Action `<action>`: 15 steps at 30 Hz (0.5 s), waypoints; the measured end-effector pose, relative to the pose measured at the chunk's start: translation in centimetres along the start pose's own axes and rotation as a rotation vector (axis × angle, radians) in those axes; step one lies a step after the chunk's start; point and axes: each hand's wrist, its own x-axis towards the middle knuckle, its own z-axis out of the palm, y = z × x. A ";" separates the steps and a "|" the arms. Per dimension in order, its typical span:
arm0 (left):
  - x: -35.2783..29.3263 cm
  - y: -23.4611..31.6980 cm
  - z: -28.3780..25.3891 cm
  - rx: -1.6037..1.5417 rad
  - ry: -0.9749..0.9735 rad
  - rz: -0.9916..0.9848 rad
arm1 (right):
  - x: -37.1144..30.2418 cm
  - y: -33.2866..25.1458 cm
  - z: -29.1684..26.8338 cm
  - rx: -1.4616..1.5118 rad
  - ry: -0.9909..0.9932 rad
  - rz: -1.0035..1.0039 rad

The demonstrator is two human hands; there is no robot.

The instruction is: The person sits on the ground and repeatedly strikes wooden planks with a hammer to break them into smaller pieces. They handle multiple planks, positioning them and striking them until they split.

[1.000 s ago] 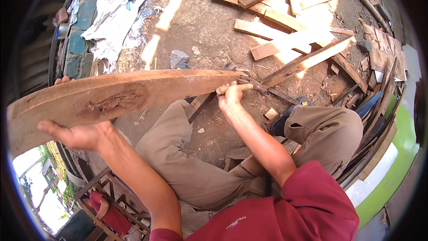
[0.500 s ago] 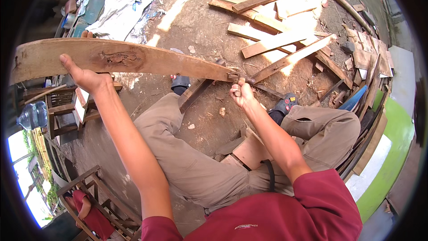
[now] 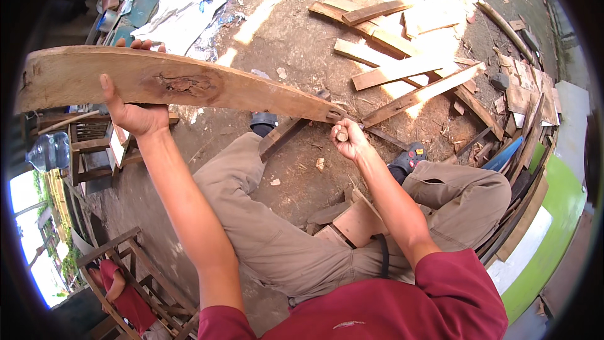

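Note:
A long, curved-looking wooden plank point(image 3: 251, 88) with a dark knot spans the left half of the view. My left hand point(image 3: 141, 116) grips it near its left end, the thumb on the near face and fingertips showing over the far edge. At the plank's right end, my right hand point(image 3: 352, 141) is closed round the wooden handle point(image 3: 341, 133) of what looks like a claw hammer. Its dark metal head point(image 3: 335, 115) touches the plank's tip and is partly hidden by my fist. A darker wooden bar point(image 3: 286, 132) lies under the plank, beside my left knee.
Several cut timbers point(image 3: 396, 72) lie crossed on the dirt ground ahead. Boards and scraps point(image 3: 525, 82) lean at the right, by a green and white panel point(image 3: 535, 239). A clear plastic bottle point(image 3: 49, 152) and wooden frames are at the left. Another person in red point(image 3: 126, 293) is at lower left.
My right fist has turned, so the handle's round end now faces up toward me. The plank's right end sits slightly lower, and my left hand has shifted slightly right.

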 end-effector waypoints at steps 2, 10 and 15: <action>-0.3 0.2 0.6 0.021 0.005 -0.010 | 0.7 -0.4 0.0 -0.026 0.043 0.081; -1.0 0.2 0.4 -0.240 -0.325 -0.069 | 3.6 -0.9 -2.9 -0.003 0.167 -0.006; -0.4 -0.4 1.0 -0.006 0.006 -0.009 | 4.2 -0.5 -1.2 0.151 0.277 -0.085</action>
